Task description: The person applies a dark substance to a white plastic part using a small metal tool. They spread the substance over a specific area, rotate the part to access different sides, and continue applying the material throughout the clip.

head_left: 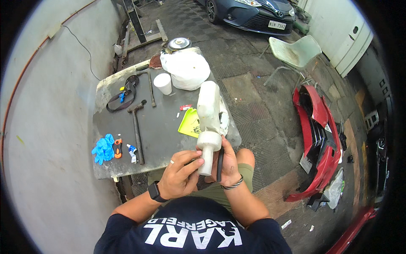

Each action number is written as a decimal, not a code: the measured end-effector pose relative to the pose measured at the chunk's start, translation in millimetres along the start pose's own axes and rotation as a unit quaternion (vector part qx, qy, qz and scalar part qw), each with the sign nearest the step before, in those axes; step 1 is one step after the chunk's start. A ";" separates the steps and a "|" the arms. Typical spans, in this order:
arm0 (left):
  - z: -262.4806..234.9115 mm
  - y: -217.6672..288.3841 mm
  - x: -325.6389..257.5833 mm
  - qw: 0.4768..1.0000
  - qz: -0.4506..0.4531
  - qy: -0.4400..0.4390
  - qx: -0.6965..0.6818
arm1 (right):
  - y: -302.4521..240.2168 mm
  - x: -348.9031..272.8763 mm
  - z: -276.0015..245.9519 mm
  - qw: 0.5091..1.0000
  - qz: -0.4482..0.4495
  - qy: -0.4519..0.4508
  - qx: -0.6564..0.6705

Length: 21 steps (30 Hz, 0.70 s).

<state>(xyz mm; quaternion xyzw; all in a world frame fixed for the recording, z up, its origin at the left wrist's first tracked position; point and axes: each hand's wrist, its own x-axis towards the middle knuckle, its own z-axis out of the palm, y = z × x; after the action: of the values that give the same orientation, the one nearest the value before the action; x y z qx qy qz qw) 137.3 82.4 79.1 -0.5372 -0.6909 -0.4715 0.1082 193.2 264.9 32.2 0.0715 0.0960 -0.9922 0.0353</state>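
Observation:
A white plastic fluid reservoir (209, 106) with a wide collar and a narrower neck is held upright in front of me, over the table's near right edge. My left hand (184, 171) has its thumb and fingers closed on the neck from the left. My right hand (229, 163) is wrapped around the reservoir's right side, close below the collar. A curved black strip (220, 164) lies against that hand's palm side; its far end is hidden. Behind the reservoir are a yellow-green plastic sheet (189, 122) with dark specks and a crumpled white wrapper (224, 120).
On the grey table (160, 146) lie a hammer (137, 131), blue gloves (103, 149), an orange cutter (117, 148), a small tube (132, 153) and a black strap (122, 99). A white cup (163, 84) and white bag (188, 70) stand behind. A red bumper (321, 152) lies at right.

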 end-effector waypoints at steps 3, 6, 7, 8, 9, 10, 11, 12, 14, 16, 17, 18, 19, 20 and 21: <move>1.8 3.5 0.8 1.000 0.000 0.006 -0.017 | 0.1 -1.7 2.4 1.000 0.007 -0.007 0.015; 2.5 3.4 -1.2 1.000 0.005 -0.001 -0.025 | -0.2 -4.5 5.1 1.000 0.003 0.001 0.017; 3.3 3.2 -1.8 1.000 0.003 -0.004 -0.027 | -0.7 -5.5 5.9 1.000 -0.001 0.010 0.012; 4.2 3.3 -2.6 1.000 0.001 -0.008 -0.029 | -1.2 -5.6 4.2 1.000 0.000 0.010 0.013; 4.5 3.9 -3.6 0.999 -0.001 -0.012 -0.031 | -1.0 -5.5 1.4 1.000 0.002 0.010 0.015; 5.2 4.1 -4.3 0.999 -0.002 -0.012 -0.034 | -0.7 -5.4 -1.2 1.000 0.003 0.010 0.017; 6.2 4.2 -5.0 0.999 -0.004 -0.013 -0.037 | -0.7 -5.4 -3.6 1.000 0.005 0.009 0.020; 6.7 4.2 -6.1 0.999 -0.007 -0.012 -0.038 | -0.5 -4.9 -5.8 1.000 0.009 0.008 0.023; 8.6 5.0 -8.1 0.999 -0.009 -0.012 -0.047 | -0.1 -5.3 -6.5 0.999 0.013 0.003 0.030; 9.4 7.0 -8.9 0.998 -0.012 -0.008 -0.053 | 0.0 -5.1 -5.1 0.999 0.017 -0.006 0.036; 9.0 9.3 -8.7 0.998 -0.013 -0.005 -0.057 | 0.3 -5.1 -6.0 0.999 0.019 0.000 0.029; 8.8 10.4 -8.2 0.998 -0.014 -0.002 -0.060 | -0.2 -5.3 -7.3 1.000 0.020 0.006 0.021; 8.9 10.3 -8.6 0.998 -0.013 -0.002 -0.059 | -0.5 -5.3 -7.6 1.000 0.020 0.012 0.014; 9.0 9.9 -9.1 0.998 -0.012 -0.003 -0.058 | 0.0 -5.1 -6.2 0.999 0.016 0.027 0.013; 9.1 9.8 -9.6 0.998 -0.010 -0.003 -0.056 | 0.9 -4.8 -3.5 0.999 0.012 0.041 0.013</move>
<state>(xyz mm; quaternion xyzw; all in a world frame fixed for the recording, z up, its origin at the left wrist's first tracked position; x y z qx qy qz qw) 152.6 83.1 73.2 -0.5368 -0.6692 -0.5090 0.0705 198.5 264.9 29.4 0.1135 0.0840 -0.9891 0.0419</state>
